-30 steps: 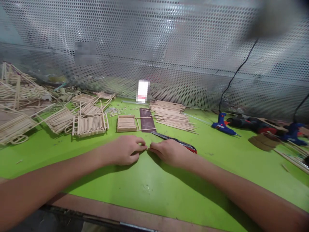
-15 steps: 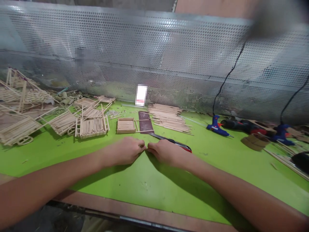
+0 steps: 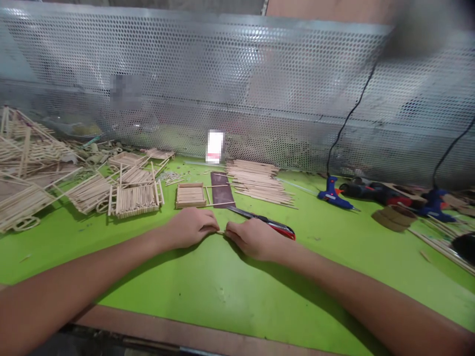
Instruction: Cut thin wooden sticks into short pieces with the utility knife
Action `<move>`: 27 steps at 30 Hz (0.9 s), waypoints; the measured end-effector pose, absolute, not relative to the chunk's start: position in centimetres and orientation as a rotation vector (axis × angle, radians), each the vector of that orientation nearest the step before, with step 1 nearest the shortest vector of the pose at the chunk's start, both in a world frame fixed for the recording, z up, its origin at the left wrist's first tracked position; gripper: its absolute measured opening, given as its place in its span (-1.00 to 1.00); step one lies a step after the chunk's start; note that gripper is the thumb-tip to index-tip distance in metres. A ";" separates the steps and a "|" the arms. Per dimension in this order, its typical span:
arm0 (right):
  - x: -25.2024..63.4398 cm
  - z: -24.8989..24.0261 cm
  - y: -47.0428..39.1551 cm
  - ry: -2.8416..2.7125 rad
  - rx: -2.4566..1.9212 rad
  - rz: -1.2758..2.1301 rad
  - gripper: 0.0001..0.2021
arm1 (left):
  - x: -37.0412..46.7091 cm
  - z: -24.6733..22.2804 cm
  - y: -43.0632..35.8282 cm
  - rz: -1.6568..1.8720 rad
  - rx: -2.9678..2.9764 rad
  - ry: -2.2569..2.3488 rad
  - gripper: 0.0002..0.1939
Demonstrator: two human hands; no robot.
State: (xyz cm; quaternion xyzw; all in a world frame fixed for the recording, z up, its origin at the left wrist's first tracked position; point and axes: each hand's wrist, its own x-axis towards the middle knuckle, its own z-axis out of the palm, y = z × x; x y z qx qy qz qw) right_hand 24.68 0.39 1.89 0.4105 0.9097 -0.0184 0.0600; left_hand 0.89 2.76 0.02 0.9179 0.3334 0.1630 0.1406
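Observation:
A short piece of thin wooden stick [image 3: 221, 232] shows between my two hands, just above the green tabletop. My left hand [image 3: 193, 227] pinches its left end, fingers pressed together. On the other side my right hand [image 3: 256, 238] is closed on the right end. Behind my right hand lies a utility knife [image 3: 276, 226] with a red and black handle, its blade out toward the left. A small stick-built tray [image 3: 190, 195] with two sticks extending from it rests beyond my left hand, partly over a dark brown strip [image 3: 221, 190].
A pile of loose sticks [image 3: 260, 182] lies behind the knife. Stick-built models [image 3: 136, 198] crowd the left side. Two blue glue guns [image 3: 336, 194] with black cords and a brown round piece [image 3: 394, 217] are at the right. A perforated metal screen [image 3: 222, 64] stands along the back.
My hands have moved slightly apart, and more of the small stick shows between them. More of the knife's handle is visible. The view has shifted a little.

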 end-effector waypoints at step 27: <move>25.4 1.4 0.4 2.866 1.245 -0.164 -0.64 | 0.6 0.6 2.3 0.511 2.664 0.900 -0.80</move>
